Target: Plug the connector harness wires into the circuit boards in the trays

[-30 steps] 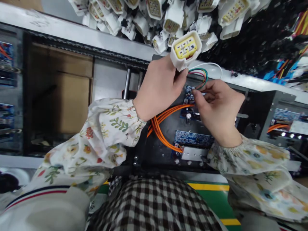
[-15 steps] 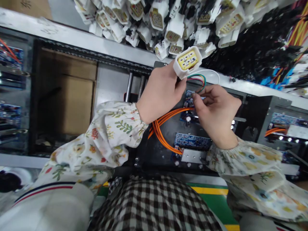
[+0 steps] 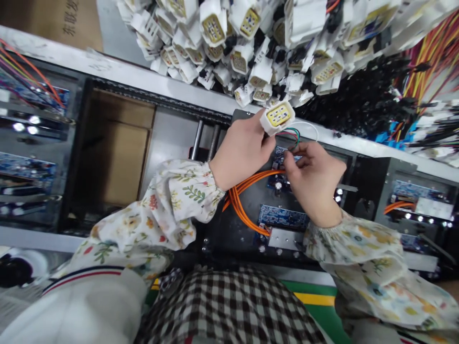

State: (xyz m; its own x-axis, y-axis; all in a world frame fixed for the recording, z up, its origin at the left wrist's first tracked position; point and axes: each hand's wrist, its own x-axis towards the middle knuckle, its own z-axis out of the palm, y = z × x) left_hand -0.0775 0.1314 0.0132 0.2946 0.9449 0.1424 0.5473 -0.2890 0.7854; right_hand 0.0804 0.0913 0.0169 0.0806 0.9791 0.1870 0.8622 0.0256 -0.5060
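My left hand (image 3: 242,150) is closed around a white connector with a yellow face (image 3: 278,117), its pin side turned up towards me. Thin green, red and white wires (image 3: 297,135) curve from the connector to my right hand (image 3: 315,177), whose thumb and forefinger pinch them near their ends. Both hands are above a black fixture plate (image 3: 229,239). Partly under my right hand lies a blue circuit board (image 3: 279,155); a second blue circuit board (image 3: 283,216) with a silver metal block (image 3: 286,237) is nearer me. Orange wires (image 3: 238,205) loop out from both boards.
A heap of white connectors (image 3: 240,59) fills the shelf behind a pale rail (image 3: 136,79). Cardboard (image 3: 114,157) lies in the opening to the left. More fixtures with boards stand at the left (image 3: 28,167) and right (image 3: 416,191). Coloured wires (image 3: 433,57) lie at the far right.
The view has shifted, so the scene sits somewhat lower in the picture. Both hands keep the same hold on the connector and its wires; the wire loop looks slightly smaller.
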